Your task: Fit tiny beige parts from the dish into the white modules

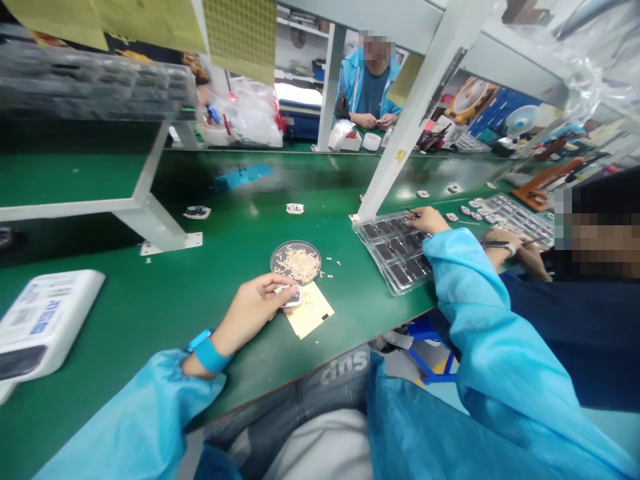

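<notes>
in front of the dish (275,256), the left hand (250,310) pinched the case (297,297), likely light, stiff, best held by its edges; the right hand (429,221), right of the dish, had an unclear grip.

I see one camera, worn on the person's head, facing forward and down over the green worktop (240,227). It looks from close in: lap (320,400) and blue sleeves (125,413) crowd its lower edge, left hand (257,298) and right hand (429,221) come midway, and its top reaches another person (371,90) across from it.
</notes>
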### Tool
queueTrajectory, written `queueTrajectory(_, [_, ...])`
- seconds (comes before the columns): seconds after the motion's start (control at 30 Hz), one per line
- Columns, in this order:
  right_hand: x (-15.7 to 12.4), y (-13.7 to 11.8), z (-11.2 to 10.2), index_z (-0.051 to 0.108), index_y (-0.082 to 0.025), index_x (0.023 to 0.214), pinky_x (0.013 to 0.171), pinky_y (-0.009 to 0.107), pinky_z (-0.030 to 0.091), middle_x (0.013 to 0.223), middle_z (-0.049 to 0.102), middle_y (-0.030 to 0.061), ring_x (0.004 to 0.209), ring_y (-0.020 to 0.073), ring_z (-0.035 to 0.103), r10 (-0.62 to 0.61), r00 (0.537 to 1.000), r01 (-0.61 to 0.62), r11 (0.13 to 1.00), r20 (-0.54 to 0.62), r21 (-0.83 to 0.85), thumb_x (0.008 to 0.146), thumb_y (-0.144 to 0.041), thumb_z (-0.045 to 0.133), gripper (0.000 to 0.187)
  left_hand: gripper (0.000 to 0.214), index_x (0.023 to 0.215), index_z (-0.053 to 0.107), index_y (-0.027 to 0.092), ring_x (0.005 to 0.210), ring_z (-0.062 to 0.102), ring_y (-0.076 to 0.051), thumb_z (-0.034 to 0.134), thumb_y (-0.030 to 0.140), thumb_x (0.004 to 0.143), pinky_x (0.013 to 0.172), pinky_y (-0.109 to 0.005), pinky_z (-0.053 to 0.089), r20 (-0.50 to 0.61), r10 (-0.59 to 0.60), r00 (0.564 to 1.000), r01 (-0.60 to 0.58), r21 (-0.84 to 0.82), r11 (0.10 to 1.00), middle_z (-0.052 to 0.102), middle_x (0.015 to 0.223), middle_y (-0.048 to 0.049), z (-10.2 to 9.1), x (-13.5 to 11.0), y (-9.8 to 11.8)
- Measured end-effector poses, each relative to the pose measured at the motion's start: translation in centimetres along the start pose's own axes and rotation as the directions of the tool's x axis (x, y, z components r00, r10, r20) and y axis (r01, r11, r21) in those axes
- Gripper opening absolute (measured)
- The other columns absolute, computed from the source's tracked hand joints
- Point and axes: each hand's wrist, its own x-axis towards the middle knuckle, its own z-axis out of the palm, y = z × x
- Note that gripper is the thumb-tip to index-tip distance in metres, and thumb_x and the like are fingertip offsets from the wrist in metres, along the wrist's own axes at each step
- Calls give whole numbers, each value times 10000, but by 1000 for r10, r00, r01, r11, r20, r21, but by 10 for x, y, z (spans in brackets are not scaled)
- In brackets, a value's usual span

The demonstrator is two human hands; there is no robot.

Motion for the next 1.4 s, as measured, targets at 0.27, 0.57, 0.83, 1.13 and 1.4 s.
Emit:
queueTrajectory(0.27, [-52, -41, -23, 733, -158, 1140, 820, 329, 506, 971, 754, 90, 856, 217, 681, -273, 928, 329, 919, -252, 217, 827, -309, 716, 348, 421, 1078, 723, 104, 618, 630, -139, 655, 470, 882, 448, -193, 353, -28, 12, 1000, -17, -226, 974, 721, 796, -100, -4, 2, -1])
queueTrajectory(0.57, [-178, -189, -13, 788, -204, 868, 560, 269, 458, 860, 695, 53, 705, 148, 612, -771, 609, 615, 313, -185, 723, 803, -337, 805, 149, 350, 1105, 747, 109, 701, 662, -163, 684, 241, 786, 524, -217, 420, -146, 72, 987, -121, -367, 922, 746, 891, -106, -8, 3, -3])
queueTrajectory(0.83, [-197, -225, 50, 644, -170, 811, 665, 275, 528, 806, 762, 65, 722, 164, 700, -667, 690, -110, 285, 279, 952, 778, -414, 820, 303, 523, 1223, 705, 131, 852, 664, -158, 736, 120, 700, 675, -225, 491, -174, 153, 973, -210, -391, 896, 750, 1082, -102, -6, 8, -4])
queueTrajectory(1.13, [-193, -219, 54, 711, -147, 770, 597, 243, 474, 722, 738, 52, 611, 118, 608, -643, 672, -69, 439, 367, 896, 792, -465, 794, 329, 642, 1365, 613, 133, 766, 610, -141, 762, 161, 741, 658, -247, 479, -106, 245, 964, -259, -146, 955, 706, 1037, -104, -2, 6, -12])
queueTrajectory(1.4, [-189, -218, 61, 739, -150, 749, 638, 267, 492, 740, 754, 59, 653, 148, 640, -652, 661, -44, 460, 371, 887, 725, -493, 835, 357, 598, 1337, 658, 194, 631, 489, -114, 783, 239, 754, 615, -249, 444, -153, 242, 958, -244, 11, 970, 661, 907, -51, 0, 1, -9])
